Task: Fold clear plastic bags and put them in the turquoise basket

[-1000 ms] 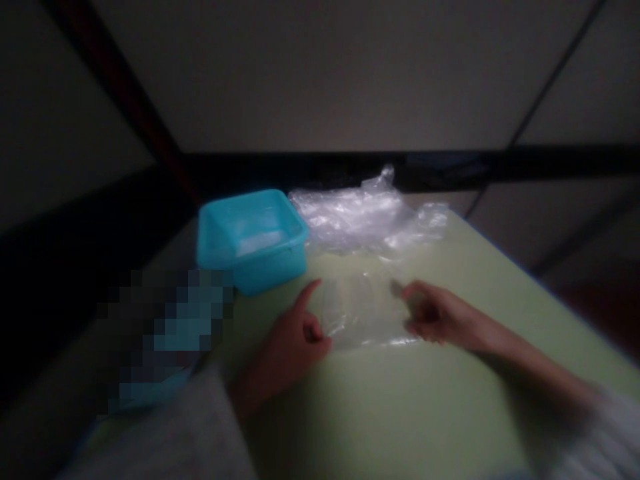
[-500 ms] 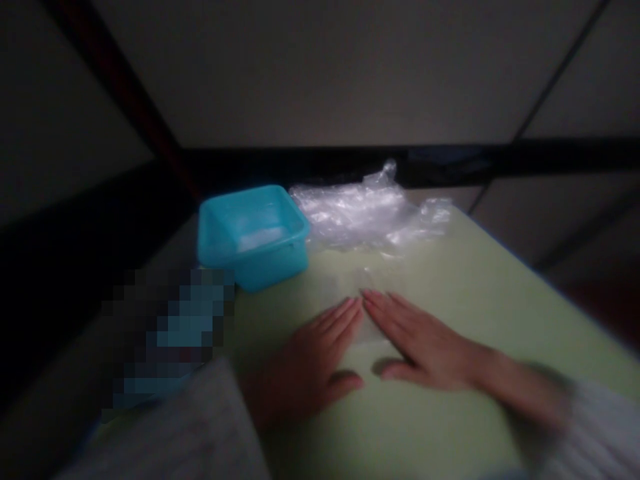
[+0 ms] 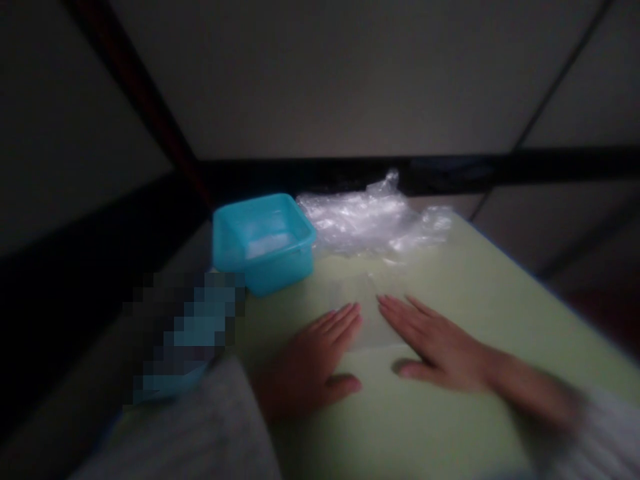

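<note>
A clear, flat plastic sheet or bag (image 3: 371, 327) lies on the pale green tabletop (image 3: 380, 427); its outline is faint in the dim light. My left hand (image 3: 315, 360) rests palm down with its fingers stretched over the sheet's left side. On the other side, my right hand (image 3: 435, 343) lies flat too, fingertips on the sheet's right part and thumb held apart. A gap separates the two hands, and neither grips anything.
Behind the left hand stands a turquoise plastic basin (image 3: 280, 270) with something pale at its bottom. Crumpled clear plastic (image 3: 370, 223) is heaped beside it at the far edge. A blurred-out bluish thing (image 3: 200, 327) lies at the table's left edge.
My right hand has slid to the right, away from my left hand, so the gap between the fingertips is wider. The view has shifted slightly.
</note>
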### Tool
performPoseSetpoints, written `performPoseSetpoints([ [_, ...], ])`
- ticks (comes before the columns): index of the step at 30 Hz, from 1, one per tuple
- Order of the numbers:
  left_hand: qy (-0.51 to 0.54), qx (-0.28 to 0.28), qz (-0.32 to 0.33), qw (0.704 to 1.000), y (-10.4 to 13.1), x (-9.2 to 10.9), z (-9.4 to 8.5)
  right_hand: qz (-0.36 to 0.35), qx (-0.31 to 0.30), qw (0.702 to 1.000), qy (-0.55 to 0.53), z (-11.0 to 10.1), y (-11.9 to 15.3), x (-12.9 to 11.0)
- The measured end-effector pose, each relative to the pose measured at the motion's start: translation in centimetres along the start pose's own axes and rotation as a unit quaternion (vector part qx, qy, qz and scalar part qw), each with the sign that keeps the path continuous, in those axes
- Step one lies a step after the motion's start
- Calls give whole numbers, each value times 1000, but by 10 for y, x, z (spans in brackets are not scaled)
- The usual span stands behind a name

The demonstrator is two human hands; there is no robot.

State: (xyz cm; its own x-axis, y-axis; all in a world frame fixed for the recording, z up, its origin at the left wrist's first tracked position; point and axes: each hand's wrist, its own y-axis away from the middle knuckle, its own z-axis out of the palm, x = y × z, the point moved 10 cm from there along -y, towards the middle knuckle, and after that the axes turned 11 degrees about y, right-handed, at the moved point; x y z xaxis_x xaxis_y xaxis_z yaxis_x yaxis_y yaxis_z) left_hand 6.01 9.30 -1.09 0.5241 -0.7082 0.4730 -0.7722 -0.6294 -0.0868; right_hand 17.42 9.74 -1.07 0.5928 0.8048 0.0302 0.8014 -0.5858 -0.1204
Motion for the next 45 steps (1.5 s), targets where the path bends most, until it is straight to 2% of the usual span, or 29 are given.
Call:
performPoseSetpoints([
  [4,-15,95,22,995,6,-8,-25,-72,36,997,-19,-22,4,-4],
  [6,-40,130,50,989,9,-6,-34,-91,56,994,-9,-31,7,-4],
  [9,-66,127,82,986,9,1,-32,-83,64,994,33,-35,9,-2],
  [14,-57,124,63,989,7,4,-28,-74,68,986,137,-31,9,-5],
  [17,-51,124,58,989,7,4,-28,-88,72,981,159,-29,8,-10],
  [22,-62,133,66,987,8,4,-28,-48,112,990,65,-39,9,-3],
  [27,-44,169,33,984,8,-10,-32,11,155,988,-19,-51,9,11],
  [31,44,197,-14,979,9,-22,-41,32,204,976,-75,-64,11,18],
  [34,146,208,-73,964,10,-29,-48,75,220,962,-144,-71,14,28],
  [36,274,190,-120,935,9,-34,-42,127,202,938,-252,-65,15,39],
  [37,352,184,-144,906,10,-37,-37,156,187,916,-318,-58,15,44],
  [40,544,204,-210,786,14,-48,-23,217,139,829,-496,-33,11,50],
  [42,611,215,-236,724,16,-54,-16,235,126,776,-571,-19,6,51],
  [43,631,210,-242,707,15,-55,-13,245,124,755,-595,-12,4,52],
  [45,648,205,-246,691,13,-58,-12,266,120,730,-618,0,1,55],
])
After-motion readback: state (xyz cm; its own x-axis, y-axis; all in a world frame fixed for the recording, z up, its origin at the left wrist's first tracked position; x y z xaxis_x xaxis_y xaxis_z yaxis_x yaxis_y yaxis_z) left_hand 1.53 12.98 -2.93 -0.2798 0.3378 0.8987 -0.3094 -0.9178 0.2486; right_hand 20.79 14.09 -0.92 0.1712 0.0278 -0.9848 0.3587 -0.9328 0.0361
